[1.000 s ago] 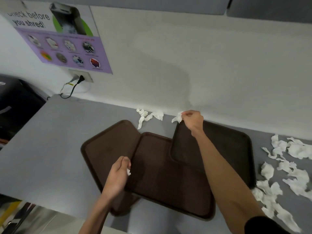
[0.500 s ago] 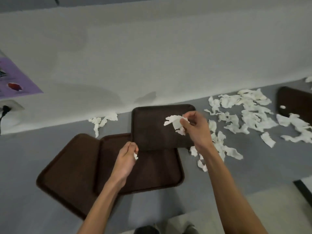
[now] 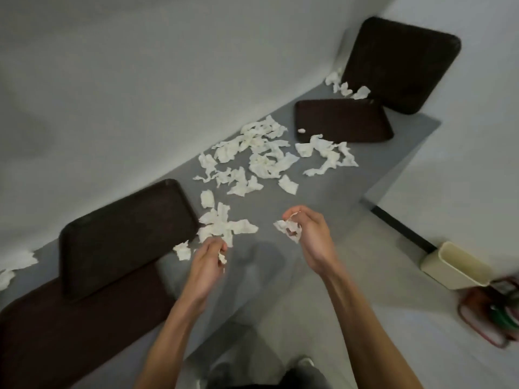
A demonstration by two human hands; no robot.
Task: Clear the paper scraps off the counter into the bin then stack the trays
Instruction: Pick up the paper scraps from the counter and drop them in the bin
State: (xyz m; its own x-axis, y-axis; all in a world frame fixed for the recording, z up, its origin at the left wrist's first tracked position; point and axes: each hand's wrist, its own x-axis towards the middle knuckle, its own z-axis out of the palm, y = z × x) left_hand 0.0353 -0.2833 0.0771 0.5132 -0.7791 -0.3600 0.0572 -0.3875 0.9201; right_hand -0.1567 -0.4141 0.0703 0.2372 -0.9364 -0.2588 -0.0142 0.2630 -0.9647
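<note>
**Turning away with the first pickings**

Since half a second ago the left hand (image 3: 206, 265) has come off the overlapped trays (image 3: 126, 234), now at the left, and the view has swung right. It pinches a small scrap (image 3: 222, 258); the right hand (image 3: 311, 237) curls round a larger crumpled piece (image 3: 288, 227). Clearing is barely begun: the main litter of paper scraps (image 3: 261, 161) lies beyond on the grey counter (image 3: 323, 197), up to a flat tray (image 3: 342, 120), with a leaning tray (image 3: 401, 60) propped on the wall (image 3: 140, 80). Next, I judge, comes the carry to the beige bin (image 3: 455, 266) on the floor (image 3: 393, 318) at the right.
</note>
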